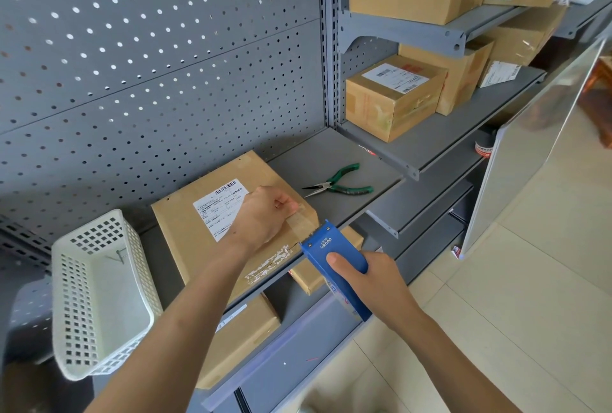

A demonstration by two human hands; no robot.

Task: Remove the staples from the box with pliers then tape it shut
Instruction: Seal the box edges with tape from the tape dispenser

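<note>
grey metal shelf (334,160) fixed to a perforated grey back panel (149,64); pale tiled floor (530,280) below. flat cardboard box (185,227) with a white shipping label (220,205) lying on the shelf, near its front edge. left hand (265,213) curled, fingertips pressing a strip of clear tape (301,218) onto the box. right hand (374,283) gripping a blue tape dispenser (331,260) at the box's front corner. green-handled needle-nose pliers (341,182) lying apart on the shelf, right of the box. white plastic basket (99,293) to the left. more cardboard boxes (394,97) on the shelves to the right.
</note>
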